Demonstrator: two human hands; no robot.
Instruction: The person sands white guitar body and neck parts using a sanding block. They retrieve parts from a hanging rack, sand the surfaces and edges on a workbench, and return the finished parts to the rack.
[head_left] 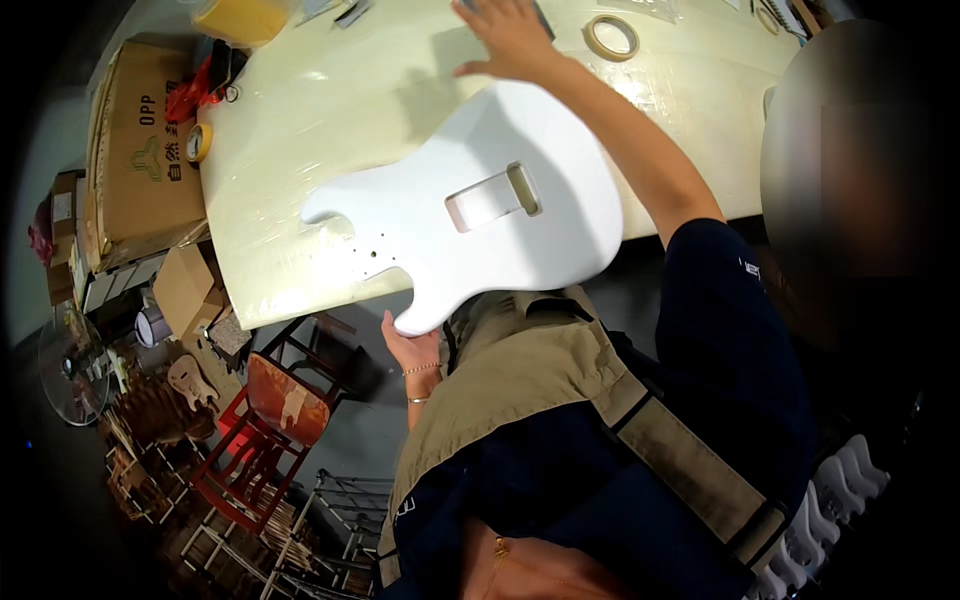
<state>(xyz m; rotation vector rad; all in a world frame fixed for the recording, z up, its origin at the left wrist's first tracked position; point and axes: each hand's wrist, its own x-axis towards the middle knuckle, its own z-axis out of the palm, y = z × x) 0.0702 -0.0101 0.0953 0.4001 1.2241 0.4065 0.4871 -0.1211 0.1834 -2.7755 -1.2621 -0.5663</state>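
The long axis of the white, double-horned guitar body (410,215) slants from lower-left horns to upper-right rounded end; the left hand (413,350) meets its lower horn, fingers too hidden to tell their grip; the right hand (512,42) spreads its fingers beyond. The body overhangs the near edge of the cream, film-covered worktop (275,150), which stretches leftward toward a brown cardboard box (150,140).
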